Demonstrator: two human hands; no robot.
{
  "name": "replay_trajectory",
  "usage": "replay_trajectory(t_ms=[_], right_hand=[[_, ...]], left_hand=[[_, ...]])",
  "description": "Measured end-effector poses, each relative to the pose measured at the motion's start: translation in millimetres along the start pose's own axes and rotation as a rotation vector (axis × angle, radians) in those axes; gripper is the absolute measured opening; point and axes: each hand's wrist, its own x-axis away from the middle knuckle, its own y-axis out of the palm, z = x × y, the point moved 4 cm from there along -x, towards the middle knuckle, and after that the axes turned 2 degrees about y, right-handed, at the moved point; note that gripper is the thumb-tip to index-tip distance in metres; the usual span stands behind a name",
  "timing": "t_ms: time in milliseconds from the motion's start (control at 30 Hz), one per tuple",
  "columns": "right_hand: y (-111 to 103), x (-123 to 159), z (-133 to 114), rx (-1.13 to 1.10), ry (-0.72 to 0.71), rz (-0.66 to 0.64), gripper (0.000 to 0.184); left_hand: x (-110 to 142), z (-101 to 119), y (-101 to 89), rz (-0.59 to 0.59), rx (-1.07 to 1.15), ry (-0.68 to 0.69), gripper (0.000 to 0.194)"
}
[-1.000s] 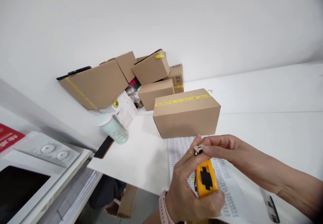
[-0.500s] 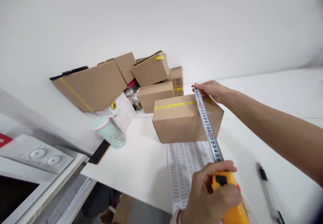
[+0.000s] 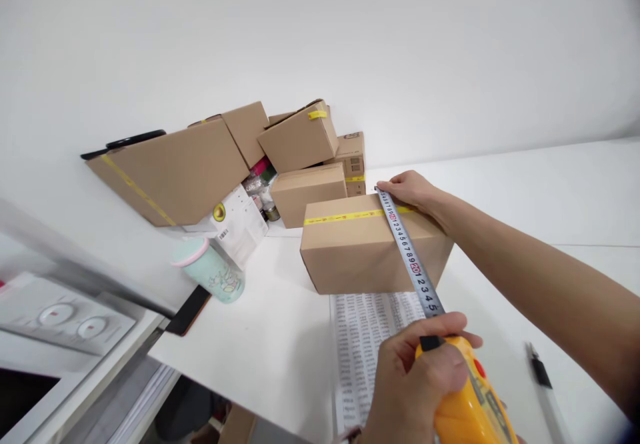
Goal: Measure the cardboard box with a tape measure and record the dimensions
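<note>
My left hand (image 3: 415,377) is wrapped round the yellow case of a tape measure (image 3: 473,401) at the lower right, thumb on top by its black button. From the case the metal blade (image 3: 407,251) runs out, away from me and slightly left, across the top of a cardboard box (image 3: 350,264) with yellow tape. At the box's far edge my right hand (image 3: 407,189) pinches the blade near its end. The box sits on the white table, next to a printed sheet (image 3: 357,357) at its near side.
Several more cardboard boxes (image 3: 310,194) are stacked against the wall. At left stand a mint tumbler (image 3: 213,274) and a white carton (image 3: 243,227), with a dark flat object (image 3: 187,311) at the table edge. A pen (image 3: 543,374) lies at right. A white appliance with knobs (image 3: 67,324) is lower left.
The blade has been pulled out of the case. My right hand moved from the case to the far edge of the box, then shifted slightly left and nearer. The view has shifted a little.
</note>
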Motion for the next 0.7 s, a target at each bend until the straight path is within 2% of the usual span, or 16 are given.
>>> replay_trajectory(t_ms=[133,333,700], right_hand=[[0,0,-1,0.055,-0.031,-0.018,0.028],[0,4,-5,0.029,-0.131,-0.052,0.011],[1,5,-8,0.028,-0.107,-0.08,0.015]], left_hand=[[3,2,6.6,-0.015,0.041,0.011,0.05],[6,5,13.5,-0.022,0.097,-0.002,0.055],[5,-3,7.8,-0.044,0.087,0.02,0.059]])
